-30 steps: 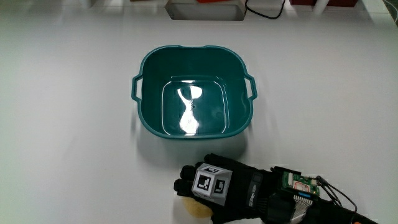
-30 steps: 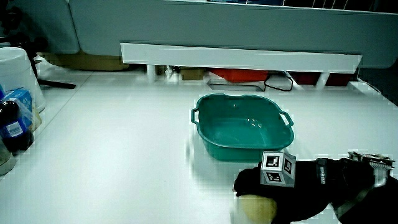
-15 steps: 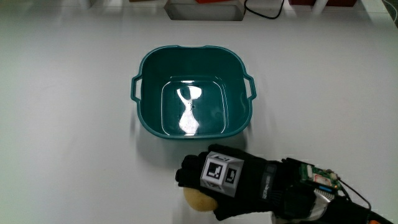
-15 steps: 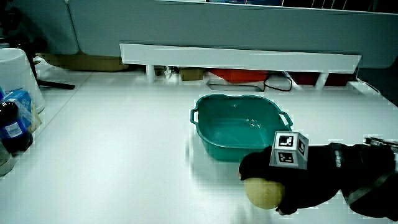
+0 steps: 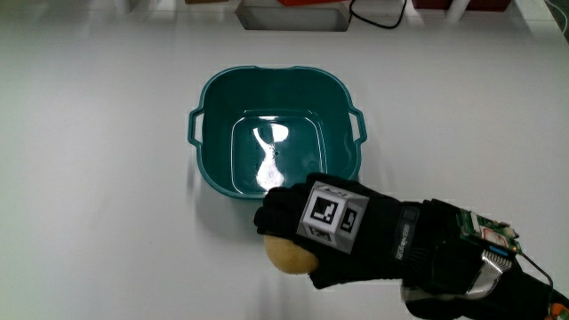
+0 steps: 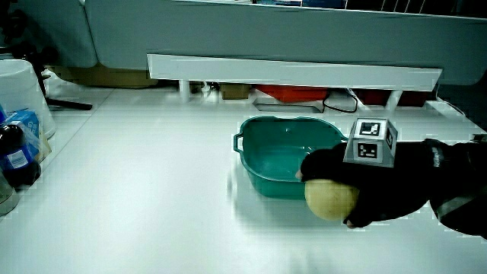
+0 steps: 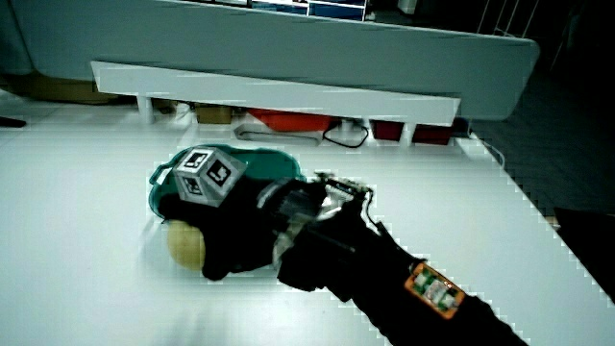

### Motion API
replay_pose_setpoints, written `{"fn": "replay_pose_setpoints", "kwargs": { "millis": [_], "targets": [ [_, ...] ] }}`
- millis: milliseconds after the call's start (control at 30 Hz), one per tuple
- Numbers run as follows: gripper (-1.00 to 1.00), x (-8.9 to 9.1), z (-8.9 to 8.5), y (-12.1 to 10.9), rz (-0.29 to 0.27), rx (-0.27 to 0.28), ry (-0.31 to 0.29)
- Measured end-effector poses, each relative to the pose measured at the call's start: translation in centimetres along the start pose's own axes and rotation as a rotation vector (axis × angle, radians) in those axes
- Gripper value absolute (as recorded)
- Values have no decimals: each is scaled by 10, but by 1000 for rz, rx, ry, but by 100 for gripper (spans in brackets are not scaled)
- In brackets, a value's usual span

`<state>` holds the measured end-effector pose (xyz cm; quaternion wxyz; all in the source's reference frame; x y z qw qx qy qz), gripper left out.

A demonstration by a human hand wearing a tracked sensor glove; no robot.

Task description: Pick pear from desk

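Note:
The pear (image 5: 289, 255) is a pale yellow fruit held in the black-gloved hand (image 5: 333, 233). The hand is shut on it and holds it above the table, just nearer to the person than the teal basin (image 5: 276, 132). In both side views the pear (image 6: 330, 200) (image 7: 186, 243) hangs clear of the white desk under the curled fingers, beside the basin's near rim (image 6: 285, 186). The patterned cube (image 5: 331, 214) sits on the back of the hand. The basin holds nothing but glare.
Bottles and a white container (image 6: 21, 114) stand at the table's edge in a side view. A low white partition (image 6: 297, 72) with a red object and cables under it runs along the table's end. A white box (image 5: 292, 14) lies farther from the person than the basin.
The hand has lifted the pear off the desk and carried it up and toward the basin's near rim. The basin has not moved.

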<state>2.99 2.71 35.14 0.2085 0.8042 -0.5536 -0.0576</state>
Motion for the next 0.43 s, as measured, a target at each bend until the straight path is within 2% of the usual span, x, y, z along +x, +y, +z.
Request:
{"fn": "replay_pose_setpoints", "kwargs": {
  "millis": [100, 133, 233, 267, 333, 400, 433],
  "targets": [
    [100, 7, 7, 3, -3, 27, -1],
    [100, 11, 3, 6, -24, 6, 16],
    [100, 20, 6, 13, -27, 15, 6],
    [100, 25, 1, 18, -49, -14, 20],
    [100, 32, 4, 21, -64, -9, 12],
    [100, 40, 2, 26, -73, -31, 37],
    [100, 43, 4, 27, -70, -22, 34]
  ]
}}
